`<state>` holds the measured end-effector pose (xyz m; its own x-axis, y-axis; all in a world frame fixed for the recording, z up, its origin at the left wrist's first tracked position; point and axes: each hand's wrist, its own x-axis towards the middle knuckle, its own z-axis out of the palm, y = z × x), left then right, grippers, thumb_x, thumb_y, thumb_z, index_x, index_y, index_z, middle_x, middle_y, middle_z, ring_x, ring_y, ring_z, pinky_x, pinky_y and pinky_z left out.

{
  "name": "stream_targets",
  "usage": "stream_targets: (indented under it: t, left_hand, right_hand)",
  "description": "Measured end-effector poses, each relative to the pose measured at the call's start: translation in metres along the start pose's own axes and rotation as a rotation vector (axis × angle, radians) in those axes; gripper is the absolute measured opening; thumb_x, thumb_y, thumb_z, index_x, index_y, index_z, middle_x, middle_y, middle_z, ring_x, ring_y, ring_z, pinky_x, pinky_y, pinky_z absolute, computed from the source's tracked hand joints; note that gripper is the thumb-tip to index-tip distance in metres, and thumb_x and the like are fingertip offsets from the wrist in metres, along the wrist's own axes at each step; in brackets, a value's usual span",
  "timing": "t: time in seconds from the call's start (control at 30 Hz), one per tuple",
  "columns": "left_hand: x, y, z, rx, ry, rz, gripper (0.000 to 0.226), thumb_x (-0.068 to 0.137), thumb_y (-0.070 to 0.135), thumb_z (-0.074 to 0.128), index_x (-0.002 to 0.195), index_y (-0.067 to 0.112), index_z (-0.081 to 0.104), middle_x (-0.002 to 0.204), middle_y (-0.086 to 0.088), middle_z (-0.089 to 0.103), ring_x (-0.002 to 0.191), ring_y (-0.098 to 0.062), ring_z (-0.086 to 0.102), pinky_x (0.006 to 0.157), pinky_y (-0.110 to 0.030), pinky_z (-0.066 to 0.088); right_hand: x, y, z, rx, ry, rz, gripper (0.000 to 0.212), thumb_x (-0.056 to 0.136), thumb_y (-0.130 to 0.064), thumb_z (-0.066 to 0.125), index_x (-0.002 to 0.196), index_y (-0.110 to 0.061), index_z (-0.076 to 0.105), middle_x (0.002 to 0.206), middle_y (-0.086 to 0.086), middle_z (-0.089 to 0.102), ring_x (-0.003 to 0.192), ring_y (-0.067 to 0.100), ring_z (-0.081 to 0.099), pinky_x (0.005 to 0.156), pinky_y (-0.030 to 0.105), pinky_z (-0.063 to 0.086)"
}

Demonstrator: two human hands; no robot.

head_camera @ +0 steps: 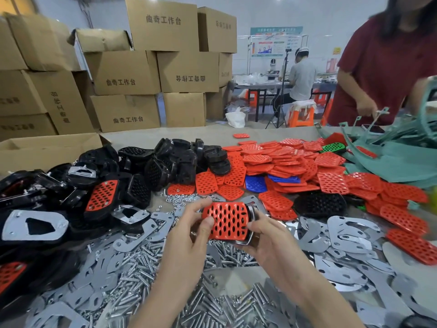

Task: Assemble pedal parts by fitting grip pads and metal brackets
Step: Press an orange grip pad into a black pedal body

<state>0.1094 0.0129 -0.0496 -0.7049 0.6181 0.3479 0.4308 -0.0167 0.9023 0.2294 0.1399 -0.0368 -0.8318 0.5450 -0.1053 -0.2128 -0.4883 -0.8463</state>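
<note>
Centrally, a person's two hands hold one pedal (pixel 251 210) above a crowded worktable. A red grip pad (pixel 227 221), dotted with oval holes, covers its upper face. The left hand (pixel 189 233) grips the pad's left end, thumb on top and fingers curled round the edge. The right hand (pixel 267 235) clasps the right end, where the black body and a sliver of shiny metal show. Whether a bracket is fixed underneath cannot be told.

At nine o'clock lie finished-looking pedals (pixel 101 195), some red face up, others showing a bolted metal plate. Far more appears left to do. Bare black pedal bodies (pixel 165 162) are heaped at eleven o'clock. Loose red pads (pixel 295 159) spread from twelve to three o'clock, with a blue pad (pixel 255 183) and a green pad (pixel 333 147) among them. Loose metal brackets (pixel 343 235) lie at four o'clock, bolts (pixel 142 254) fill six to seven o'clock, and nuts (pixel 182 198) are scattered just above the hands. The batch looks nearer its start than its end.

The table (pixel 132 136) is grey. Stacked cardboard boxes (pixel 125 72) stand from nine to twelve o'clock. At two o'clock a second person in a dark red top (pixel 387 67) handles teal plastic parts (pixel 402 143). At one o'clock, far off, a seated worker (pixel 300 76) faces another bench.
</note>
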Motion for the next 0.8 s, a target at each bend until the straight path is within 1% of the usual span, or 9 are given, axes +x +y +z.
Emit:
stream_targets:
  t: [0.13,0.17,0.2,0.27,0.33,0.4,0.5,0.63,0.8]
  left_hand:
    - [-0.001,-0.002,-0.002,-0.033,0.015,-0.016,0.035,0.094,0.048,0.053,0.128,0.056,0.049,0.099,0.02,0.07,0.09,-0.001,0.067,0.076,-0.019,0.049]
    - [0.0,-0.002,-0.003,-0.064,0.039,-0.034,0.039,0.092,0.049,0.054,0.131,0.053,0.049,0.098,0.018,0.07,0.086,0.0,0.066,0.075,-0.018,0.049]
    - [0.002,-0.001,-0.005,-0.106,0.063,-0.055,0.038,0.094,0.045,0.056,0.131,0.049,0.051,0.098,0.017,0.071,0.078,0.0,0.064,0.072,-0.018,0.05]
    - [0.007,-0.002,-0.008,-0.197,0.096,-0.085,0.027,0.1,0.028,0.058,0.122,0.042,0.062,0.096,0.014,0.074,0.068,-0.002,0.062,0.065,-0.017,0.051]
    - [0.008,-0.003,-0.012,-0.282,0.117,-0.113,0.029,0.1,0.017,0.06,0.107,0.041,0.073,0.095,0.01,0.076,0.074,-0.002,0.066,0.069,-0.021,0.053]
    - [0.01,-0.003,-0.013,-0.335,0.117,-0.14,0.032,0.098,0.015,0.063,0.1,0.045,0.076,0.095,0.009,0.077,0.079,-0.003,0.068,0.074,-0.026,0.052]
    - [0.01,-0.008,-0.012,-0.35,0.107,-0.163,0.032,0.098,0.017,0.064,0.1,0.046,0.076,0.099,0.007,0.078,0.084,-0.004,0.071,0.072,-0.021,0.054]
    - [0.011,-0.01,-0.013,-0.366,0.121,-0.186,0.022,0.097,0.019,0.064,0.106,0.035,0.076,0.099,0.005,0.078,0.083,-0.005,0.07,0.067,-0.02,0.055]
    - [0.01,-0.008,-0.014,-0.379,0.11,-0.176,0.031,0.098,0.019,0.063,0.098,0.048,0.075,0.095,0.008,0.077,0.081,-0.004,0.069,0.071,-0.023,0.053]
  right_hand:
    - [0.0,0.001,0.0,-0.018,0.011,-0.017,0.028,0.099,0.002,0.048,0.119,0.005,0.067,0.118,0.025,0.072,0.099,0.026,0.072,0.08,0.036,0.06]
    - [0.001,0.001,-0.001,-0.004,0.028,-0.02,0.026,0.099,0.001,0.049,0.118,0.005,0.067,0.115,0.025,0.073,0.095,0.025,0.073,0.077,0.034,0.06]
    - [0.002,0.001,0.0,0.014,0.05,-0.021,0.025,0.099,0.001,0.05,0.116,0.006,0.067,0.113,0.024,0.073,0.092,0.024,0.072,0.074,0.032,0.06]
    - [0.006,0.0,0.001,0.05,0.121,-0.016,0.021,0.099,0.001,0.05,0.111,0.008,0.065,0.108,0.025,0.072,0.089,0.025,0.07,0.066,0.03,0.06]
    - [0.009,-0.001,0.0,0.092,0.171,-0.012,0.02,0.099,0.002,0.051,0.113,0.007,0.064,0.105,0.024,0.07,0.087,0.027,0.067,0.06,0.03,0.06]
    - [0.009,-0.002,0.0,0.095,0.185,-0.005,0.024,0.099,0.002,0.051,0.117,0.011,0.064,0.107,0.023,0.07,0.088,0.027,0.067,0.06,0.03,0.059]
    - [0.01,-0.001,-0.002,0.078,0.192,-0.006,0.028,0.099,0.003,0.052,0.122,0.015,0.062,0.111,0.025,0.072,0.089,0.027,0.068,0.063,0.03,0.06]
    - [0.009,0.0,-0.004,0.094,0.151,-0.008,0.029,0.099,0.004,0.051,0.124,0.015,0.062,0.122,0.03,0.07,0.09,0.027,0.071,0.065,0.031,0.062]
    - [0.008,0.002,-0.004,0.074,0.108,-0.02,0.026,0.097,0.006,0.048,0.115,0.009,0.066,0.111,0.027,0.072,0.087,0.022,0.074,0.069,0.029,0.061]
